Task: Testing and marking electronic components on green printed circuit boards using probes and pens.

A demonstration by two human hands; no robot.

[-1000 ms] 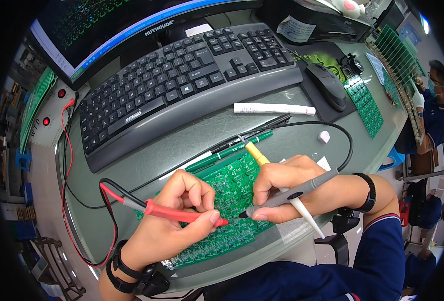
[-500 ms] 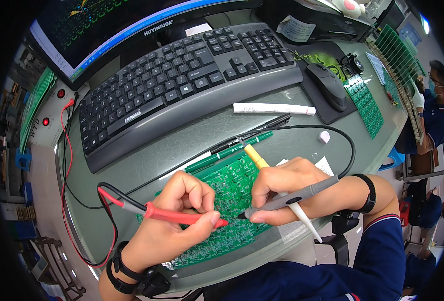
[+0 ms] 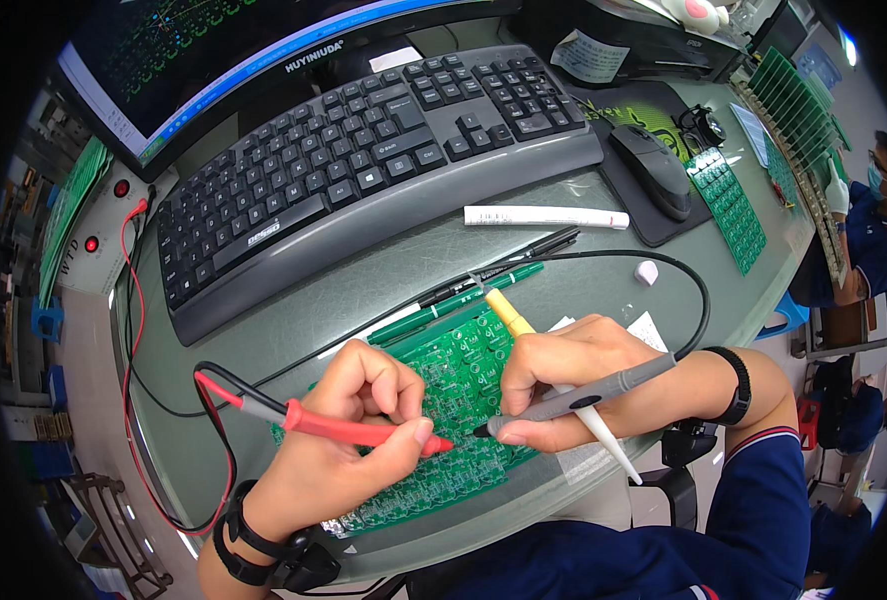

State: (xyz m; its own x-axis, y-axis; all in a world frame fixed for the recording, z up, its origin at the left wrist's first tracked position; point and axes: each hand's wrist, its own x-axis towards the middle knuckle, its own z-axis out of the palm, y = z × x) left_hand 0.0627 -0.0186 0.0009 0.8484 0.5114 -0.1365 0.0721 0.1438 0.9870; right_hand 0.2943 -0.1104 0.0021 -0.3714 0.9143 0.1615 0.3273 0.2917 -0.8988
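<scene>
From the head view, at the near edge of the desk (image 3: pixel 293 300), a green board (image 3: pixel 463 475) is lying beneath both hands. The left hand (image 3: pixel 338 468) is gripping a red probe (image 3: pixel 348 428), and the right hand (image 3: pixel 575 362) is gripping a grey probe (image 3: pixel 608 386). The two tips are pointing toward each other over the board; whether they are touching it, I cannot tell. A yellow tool (image 3: pixel 506 310) is jutting up from the right hand, and a white rod (image 3: pixel 611 447) is slanting out below it. Beyond the board, a green pen (image 3: pixel 443 310) is lying near the keyboard (image 3: pixel 363 200).
</scene>
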